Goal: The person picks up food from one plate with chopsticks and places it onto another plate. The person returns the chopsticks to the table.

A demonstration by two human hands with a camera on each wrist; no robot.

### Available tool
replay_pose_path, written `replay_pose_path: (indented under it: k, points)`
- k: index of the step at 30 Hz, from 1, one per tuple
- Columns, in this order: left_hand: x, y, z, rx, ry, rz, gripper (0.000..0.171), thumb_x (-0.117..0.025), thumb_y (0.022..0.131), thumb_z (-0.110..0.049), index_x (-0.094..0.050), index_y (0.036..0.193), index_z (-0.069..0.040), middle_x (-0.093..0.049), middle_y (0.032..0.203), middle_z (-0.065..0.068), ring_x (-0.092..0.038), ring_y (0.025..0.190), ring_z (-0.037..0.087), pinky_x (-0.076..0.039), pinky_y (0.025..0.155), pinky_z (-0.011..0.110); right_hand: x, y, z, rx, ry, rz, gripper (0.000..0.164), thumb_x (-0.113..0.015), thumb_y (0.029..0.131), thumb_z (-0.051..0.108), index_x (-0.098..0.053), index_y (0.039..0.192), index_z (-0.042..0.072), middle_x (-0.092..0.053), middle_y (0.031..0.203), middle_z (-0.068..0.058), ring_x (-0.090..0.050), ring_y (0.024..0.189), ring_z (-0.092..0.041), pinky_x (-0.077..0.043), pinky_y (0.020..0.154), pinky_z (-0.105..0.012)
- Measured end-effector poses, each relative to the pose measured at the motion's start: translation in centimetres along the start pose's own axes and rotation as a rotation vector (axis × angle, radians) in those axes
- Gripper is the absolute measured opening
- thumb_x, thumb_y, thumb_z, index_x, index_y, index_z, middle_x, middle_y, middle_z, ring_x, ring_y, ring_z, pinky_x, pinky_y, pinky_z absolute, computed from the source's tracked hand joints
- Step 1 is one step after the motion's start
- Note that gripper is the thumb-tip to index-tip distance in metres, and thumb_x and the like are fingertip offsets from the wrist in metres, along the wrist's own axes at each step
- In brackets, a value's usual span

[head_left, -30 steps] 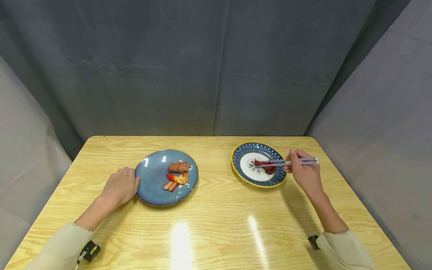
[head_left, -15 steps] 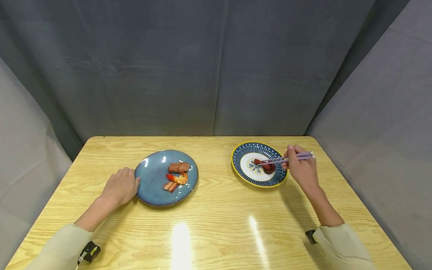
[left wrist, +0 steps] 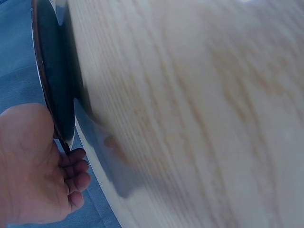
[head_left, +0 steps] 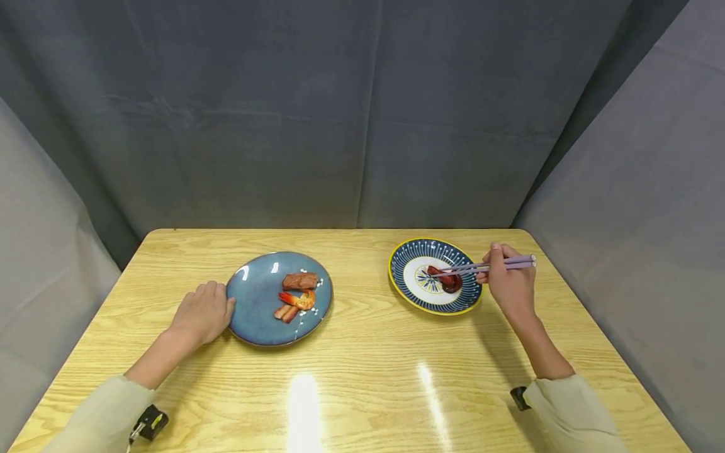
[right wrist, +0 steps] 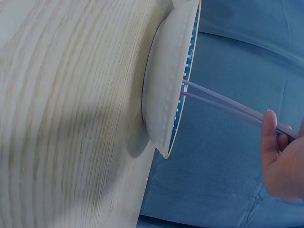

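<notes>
My left hand (head_left: pixel 202 313) grips the left rim of a blue plate (head_left: pixel 255 308); in the left wrist view its fingers (left wrist: pixel 76 168) curl at the plate's edge. On that plate lie a brown slab of meat (head_left: pixel 300 280), a shrimp (head_left: pixel 300 299) and a striped, bacon-like piece (head_left: pixel 286 313). My right hand (head_left: pixel 511 286) holds a pair of lilac chopsticks (head_left: pixel 514 262). Their tips reach over a patterned plate (head_left: pixel 416 247) with a yellow rim, at a dark red glazed piece of food (head_left: pixel 451 283). Whether they pinch it is hard to tell.
Both plates rest on a light wooden table (head_left: pixel 362 365). A grey curtain (head_left: pixel 362 126) hangs behind its far edge, and pale cloth (head_left: pixel 629 189) stands along the sides.
My right hand has shifted slightly, and the chopsticks' tips have drawn closer together at the dark red piece. The left hand and both plates have stayed still.
</notes>
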State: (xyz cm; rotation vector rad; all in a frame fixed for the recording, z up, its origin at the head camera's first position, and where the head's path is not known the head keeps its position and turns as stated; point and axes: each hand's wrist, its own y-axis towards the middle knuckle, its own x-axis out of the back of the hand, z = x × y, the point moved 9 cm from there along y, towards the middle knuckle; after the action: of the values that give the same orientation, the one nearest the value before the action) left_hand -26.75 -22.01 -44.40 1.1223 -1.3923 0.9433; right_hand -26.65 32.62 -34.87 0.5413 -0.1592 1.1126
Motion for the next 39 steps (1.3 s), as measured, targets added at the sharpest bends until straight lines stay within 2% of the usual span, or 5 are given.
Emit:
replay_pose_path:
  k: [7,11,16,25,39]
  points:
    - [-0.1,0.0,0.1,-0.004,0.007,0.002,0.031,-0.049,0.103,-0.021,-0.052,0.097,0.009,-0.045,0.082,0.013,-0.048,0.077,0.032,-0.041,0.066,0.046,0.8,-0.3,1.0,-0.017,0.096,-0.050,0.038,-0.048,0.106,0.020,-0.062,0.084,-0.008,-0.063,0.065,0.002,-0.066,0.052,-0.011,-0.054,0.052,-0.026]
    - [0.0,-0.1,0.1,-0.003,0.000,-0.004,0.031,-0.050,0.103,-0.021,-0.051,0.095,0.009,-0.044,0.081,0.013,-0.048,0.077,0.032,-0.041,0.065,0.046,1.2,-0.8,2.8,0.016,0.157,-0.069,0.036,-0.047,0.104,0.013,-0.061,0.080,-0.009,-0.063,0.065,-0.004,-0.064,0.050,-0.009,-0.054,0.051,-0.025]
    - [-0.1,-0.1,0.1,-0.002,-0.002,-0.003,0.031,-0.049,0.103,-0.021,-0.052,0.096,0.009,-0.044,0.082,0.013,-0.048,0.077,0.032,-0.041,0.065,0.046,1.5,-1.1,3.3,0.029,0.218,-0.081,0.037,-0.048,0.104,0.012,-0.060,0.080,-0.013,-0.063,0.068,-0.012,-0.064,0.050,-0.009,-0.053,0.050,-0.022]
    - [-0.1,-0.2,-0.1,0.000,0.008,0.004,0.031,-0.050,0.103,-0.021,-0.052,0.097,0.009,-0.045,0.083,0.013,-0.049,0.080,0.033,-0.040,0.066,0.046,1.5,-1.6,4.2,0.081,0.232,-0.110,0.039,-0.048,0.105,0.011,-0.057,0.084,-0.020,-0.062,0.068,-0.010,-0.064,0.051,-0.009,-0.053,0.051,-0.023]
    - [-0.1,0.0,0.1,0.001,0.000,0.008,0.032,-0.048,0.103,-0.021,-0.052,0.099,0.011,-0.046,0.084,0.014,-0.049,0.081,0.034,-0.041,0.068,0.047,-0.5,-1.6,4.9,0.159,0.318,-0.048,0.040,-0.047,0.106,0.012,-0.056,0.083,-0.018,-0.062,0.070,-0.016,-0.063,0.050,-0.010,-0.052,0.049,-0.023]
